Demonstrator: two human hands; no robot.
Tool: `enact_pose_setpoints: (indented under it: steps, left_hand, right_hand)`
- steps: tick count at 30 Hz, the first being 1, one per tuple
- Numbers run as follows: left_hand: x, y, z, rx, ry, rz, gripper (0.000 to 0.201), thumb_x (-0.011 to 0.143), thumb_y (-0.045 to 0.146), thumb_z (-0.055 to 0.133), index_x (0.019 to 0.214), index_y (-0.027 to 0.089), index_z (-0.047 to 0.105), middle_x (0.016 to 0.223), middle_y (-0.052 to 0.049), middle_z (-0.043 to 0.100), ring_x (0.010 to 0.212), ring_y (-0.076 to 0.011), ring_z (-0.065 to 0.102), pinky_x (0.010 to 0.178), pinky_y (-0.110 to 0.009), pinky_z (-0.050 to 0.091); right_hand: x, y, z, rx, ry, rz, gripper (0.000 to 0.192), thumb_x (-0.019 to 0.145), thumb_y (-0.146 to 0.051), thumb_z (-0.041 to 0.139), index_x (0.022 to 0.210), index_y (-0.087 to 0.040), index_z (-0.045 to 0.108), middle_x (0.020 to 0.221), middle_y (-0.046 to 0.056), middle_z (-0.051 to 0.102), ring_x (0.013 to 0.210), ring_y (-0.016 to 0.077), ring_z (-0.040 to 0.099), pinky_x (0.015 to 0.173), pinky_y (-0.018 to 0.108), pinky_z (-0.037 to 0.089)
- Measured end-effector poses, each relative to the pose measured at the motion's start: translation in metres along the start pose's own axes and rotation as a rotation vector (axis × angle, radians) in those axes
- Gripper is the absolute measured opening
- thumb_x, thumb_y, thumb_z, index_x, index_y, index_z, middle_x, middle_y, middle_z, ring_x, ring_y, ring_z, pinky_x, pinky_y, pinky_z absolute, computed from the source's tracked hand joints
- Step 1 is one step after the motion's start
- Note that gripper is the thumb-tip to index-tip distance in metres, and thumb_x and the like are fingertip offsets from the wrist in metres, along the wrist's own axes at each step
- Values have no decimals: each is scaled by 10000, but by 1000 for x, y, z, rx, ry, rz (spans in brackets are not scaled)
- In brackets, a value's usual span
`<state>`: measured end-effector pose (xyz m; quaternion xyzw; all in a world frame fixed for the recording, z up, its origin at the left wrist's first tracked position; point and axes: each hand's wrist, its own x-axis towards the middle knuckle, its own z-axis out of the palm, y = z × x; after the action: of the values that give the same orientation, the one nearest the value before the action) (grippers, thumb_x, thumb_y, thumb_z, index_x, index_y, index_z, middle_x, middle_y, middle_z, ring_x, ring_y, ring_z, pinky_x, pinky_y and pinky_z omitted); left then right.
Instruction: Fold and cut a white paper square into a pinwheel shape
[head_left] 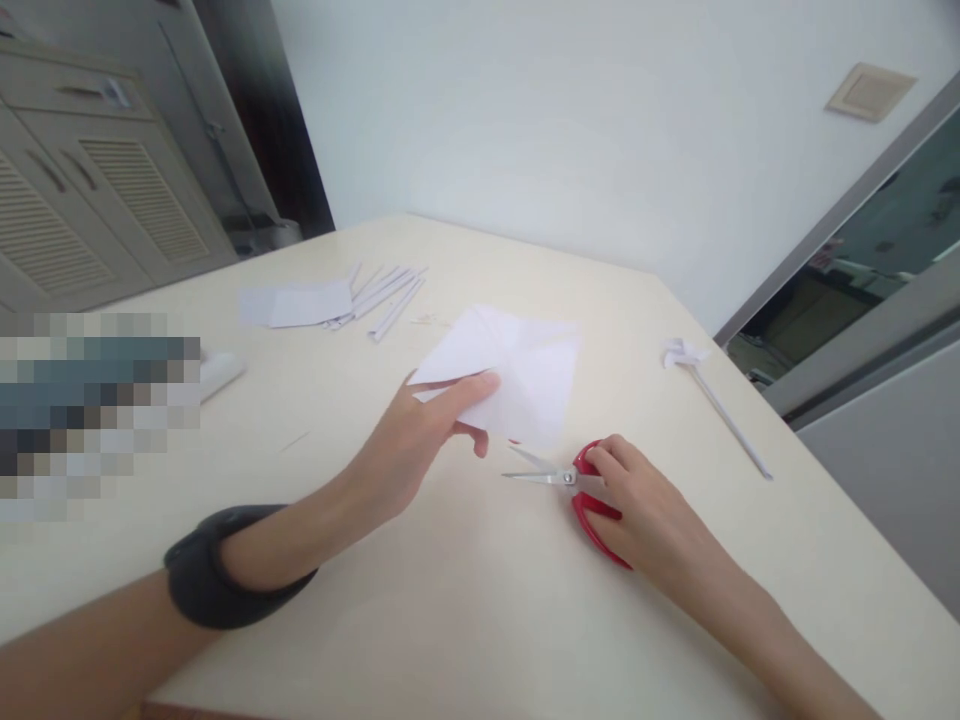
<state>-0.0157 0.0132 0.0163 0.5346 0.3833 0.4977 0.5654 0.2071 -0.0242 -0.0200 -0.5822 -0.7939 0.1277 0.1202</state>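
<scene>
While pinching paper [532,375] in the left hand [435,410] and gripping spread scissors [568,478] near it in the right hand [637,490], might nick fingertips [481,444] or tear paper by misaiming blades [534,479].

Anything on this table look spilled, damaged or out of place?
Only minor litter: small brownish bits lie loose near the paper sticks, and a thin sliver lies by itself, both too small to identify. The sheet in the left hand is split at one edge, but that looks more like a cut than damage.
</scene>
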Motion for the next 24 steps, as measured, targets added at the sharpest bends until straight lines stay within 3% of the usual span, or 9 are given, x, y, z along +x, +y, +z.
enact_pose_setpoints:
  steps: [5, 9, 16, 24]
  left_hand:
    - [-6, -2, 8, 291, -200, -152, 251, 825, 278, 505, 608, 168, 569, 576, 13, 567, 586, -146, 538, 600, -260, 403]
    - [-10, 4, 16, 399, -279, -223, 347, 818, 267, 508, 485, 166, 503, 503, 21, 544, 545, -139, 527, 608, -262, 383]
    - [-11, 6, 19, 424, -333, -251, 199, 806, 226, 513, 621, 166, 556, 473, 44, 545, 510, -134, 520, 556, -243, 360]
    - [-11, 5, 20, 454, -420, -286, 137, 766, 143, 457, 783, 168, 591, 621, 43, 599, 486, -116, 546, 594, -258, 412]
  right_hand:
    - [4, 3, 4, 54, 15, 12, 262, 749, -112, 509, 992, -211, 512, 1016, 68, 540, 888, 217, 529, 717, 337, 454]
    - [6, 0, 4, 93, 36, -51, 233, 744, -78, 495, 932, -210, 536, 1050, 71, 549, 930, 223, 520, 686, 314, 454]
    - [10, 0, 3, 174, 78, -157, 158, 751, -50, 496, 736, -202, 534, 917, 48, 585, 902, 223, 526, 723, 333, 449]
    - [7, 6, 10, 263, 144, 9, 113, 716, -103, 513, 714, -216, 517, 872, 43, 550, 754, 194, 520, 533, 263, 412]
